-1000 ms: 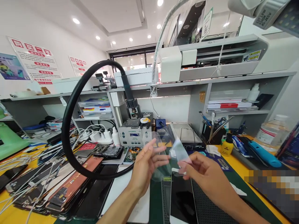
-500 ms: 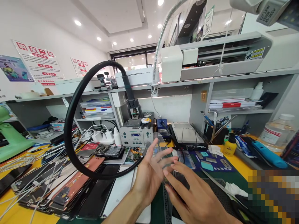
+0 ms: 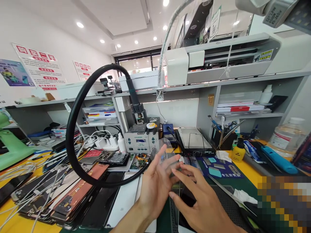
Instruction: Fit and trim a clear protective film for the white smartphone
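Note:
A clear, thin plastic film, rounded at its corner, rests against the palm and fingers of my left hand. That hand faces up, thumb raised, with the film held between thumb and fingers. My right hand is just to the right, its fingers bent and apart, the tips close to the film's lower edge and my left fingers. Whether they touch the film I cannot tell. Below my right hand lies a dark-screened phone, partly covered by it, on a black perforated mat.
A thick black hose loops from the grey hot-air station past my left hand. Stacked phone parts fill the left side. Tweezers, a yellow bottle and a large clear bottle stand or lie to the right.
My right hand's fingers have shifted slightly, its index and thumb spreading farther apart. The film has tilted a little in my left hand, which stays nearly in place.

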The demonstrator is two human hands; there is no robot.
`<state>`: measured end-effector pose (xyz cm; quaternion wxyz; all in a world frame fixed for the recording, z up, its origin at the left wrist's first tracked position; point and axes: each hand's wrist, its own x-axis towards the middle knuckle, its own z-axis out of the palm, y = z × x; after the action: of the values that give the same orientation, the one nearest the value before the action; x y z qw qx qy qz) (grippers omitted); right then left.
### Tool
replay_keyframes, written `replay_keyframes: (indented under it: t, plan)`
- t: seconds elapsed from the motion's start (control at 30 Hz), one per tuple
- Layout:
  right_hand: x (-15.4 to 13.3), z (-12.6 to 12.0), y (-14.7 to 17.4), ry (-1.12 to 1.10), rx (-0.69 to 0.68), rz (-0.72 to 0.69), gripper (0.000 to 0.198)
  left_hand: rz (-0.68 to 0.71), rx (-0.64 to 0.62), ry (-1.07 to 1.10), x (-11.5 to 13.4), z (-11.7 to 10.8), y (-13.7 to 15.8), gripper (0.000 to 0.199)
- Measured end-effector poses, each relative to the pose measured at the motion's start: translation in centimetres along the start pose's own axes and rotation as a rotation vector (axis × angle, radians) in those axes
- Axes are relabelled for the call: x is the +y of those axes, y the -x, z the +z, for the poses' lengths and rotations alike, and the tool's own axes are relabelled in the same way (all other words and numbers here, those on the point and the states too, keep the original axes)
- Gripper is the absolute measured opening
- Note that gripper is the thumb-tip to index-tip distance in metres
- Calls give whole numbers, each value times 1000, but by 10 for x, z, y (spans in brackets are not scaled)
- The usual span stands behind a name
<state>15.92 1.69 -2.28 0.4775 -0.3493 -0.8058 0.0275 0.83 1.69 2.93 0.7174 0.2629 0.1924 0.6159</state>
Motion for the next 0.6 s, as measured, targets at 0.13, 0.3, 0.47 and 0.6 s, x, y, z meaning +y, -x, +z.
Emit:
replay_keyframes:
  t: [0.13, 0.3, 0.47, 0.6]
  plan:
    - [1, 2, 1, 45, 43, 15, 46, 8, 12, -25, 1, 1, 2, 59]
    - [-2, 1, -1, 120, 24, 5, 50, 11, -7, 0, 2, 0, 3, 61]
    - [-5, -5, -5, 234, 11, -19, 53, -10, -35, -20, 2, 1, 2, 60]
    - [-5, -7, -7, 265, 6, -40, 55, -27, -39, -44, 2, 2, 3, 62]
